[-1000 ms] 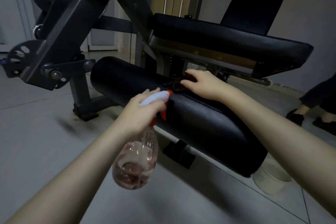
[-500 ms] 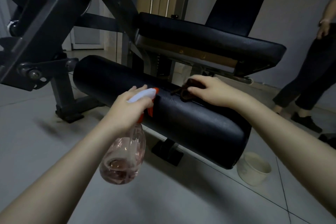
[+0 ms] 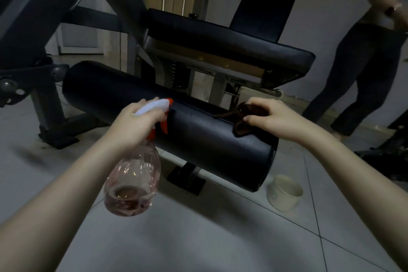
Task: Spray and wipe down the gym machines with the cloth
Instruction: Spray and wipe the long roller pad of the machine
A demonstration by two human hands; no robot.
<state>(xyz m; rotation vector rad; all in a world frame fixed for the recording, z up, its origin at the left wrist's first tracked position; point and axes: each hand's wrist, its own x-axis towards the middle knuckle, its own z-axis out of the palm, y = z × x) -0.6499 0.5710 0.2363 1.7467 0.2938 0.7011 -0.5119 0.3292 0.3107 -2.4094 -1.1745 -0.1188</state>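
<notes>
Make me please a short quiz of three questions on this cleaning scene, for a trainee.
1. True or false: the left hand grips the spray bottle.
2. Where does the brown cloth lie? A: on the seat. B: on the black roller pad, under the right hand. C: over the bottle.
3. What stands on the floor near the pad's end?
Key: 1 true; 2 B; 3 a white cup.
</notes>
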